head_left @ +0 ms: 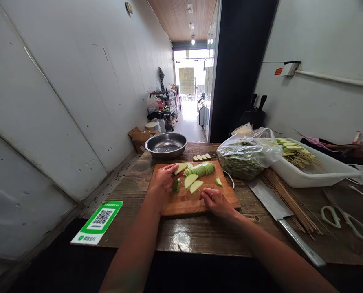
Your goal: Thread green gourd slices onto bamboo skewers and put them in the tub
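My left hand (166, 177) is closed on a pale, green-edged zucchini slice (180, 167) above the cutting board's left side. My right hand (214, 201), fingers pinched, grips a thin bamboo skewer (200, 191), most of it hidden. Two half-moon zucchini slices (196, 186) sit at the skewer's far end, between my hands. Behind them, a row of cut zucchini (199, 169) lies on the wooden cutting board (181, 206). A small end piece (218, 182) rests to the right, and a green chunk (175, 186) is partly hidden by my left hand.
A steel bowl (166, 151) stands behind the board, with several slices (202, 157) nearby. To the right are a plastic bag of greens (245, 158), a cleaver (273, 201), loose skewers (287, 191), scissors (350, 221) and a white tray (318, 180) of skewered slices. A QR-code card (99, 221) lies left.
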A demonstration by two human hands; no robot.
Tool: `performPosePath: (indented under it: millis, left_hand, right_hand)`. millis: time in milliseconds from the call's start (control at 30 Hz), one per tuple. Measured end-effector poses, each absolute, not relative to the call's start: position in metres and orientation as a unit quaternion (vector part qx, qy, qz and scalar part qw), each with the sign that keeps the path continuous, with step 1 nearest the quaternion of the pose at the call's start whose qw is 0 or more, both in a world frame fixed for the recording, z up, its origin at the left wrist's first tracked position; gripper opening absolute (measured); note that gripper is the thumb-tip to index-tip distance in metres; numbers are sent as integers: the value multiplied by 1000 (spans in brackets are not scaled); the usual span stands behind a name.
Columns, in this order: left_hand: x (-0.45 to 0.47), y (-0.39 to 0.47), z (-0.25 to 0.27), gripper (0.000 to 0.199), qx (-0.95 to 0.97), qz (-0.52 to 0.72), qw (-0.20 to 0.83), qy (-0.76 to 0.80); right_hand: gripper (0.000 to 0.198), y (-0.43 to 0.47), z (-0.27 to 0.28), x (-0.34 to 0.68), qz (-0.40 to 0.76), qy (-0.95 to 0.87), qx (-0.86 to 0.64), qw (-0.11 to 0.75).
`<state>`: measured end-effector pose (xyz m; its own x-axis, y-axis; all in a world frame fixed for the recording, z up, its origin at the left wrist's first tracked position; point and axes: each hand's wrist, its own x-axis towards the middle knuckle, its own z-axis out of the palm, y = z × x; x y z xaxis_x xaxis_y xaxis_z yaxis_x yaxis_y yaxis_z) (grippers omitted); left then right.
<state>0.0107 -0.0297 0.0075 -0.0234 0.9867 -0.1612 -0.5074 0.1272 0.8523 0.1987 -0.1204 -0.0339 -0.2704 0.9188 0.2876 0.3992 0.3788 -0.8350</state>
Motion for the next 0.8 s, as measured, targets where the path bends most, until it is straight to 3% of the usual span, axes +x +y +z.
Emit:
performPosePath:
  millis: [367,667,800]
  left_hand:
    - [13,-29,9,5,256,532,721,363]
    - [20,-38,14,45,233,538,782,214]
    - [22,-37,13,39,216,553,778,202]
  right_hand:
    - [23,-119,-36,196,335,-715,-454,413]
    - [27,-121,-35,194,448,-671,-415,421]
    - [28,-120,-36,194,466,-660,-409,424]
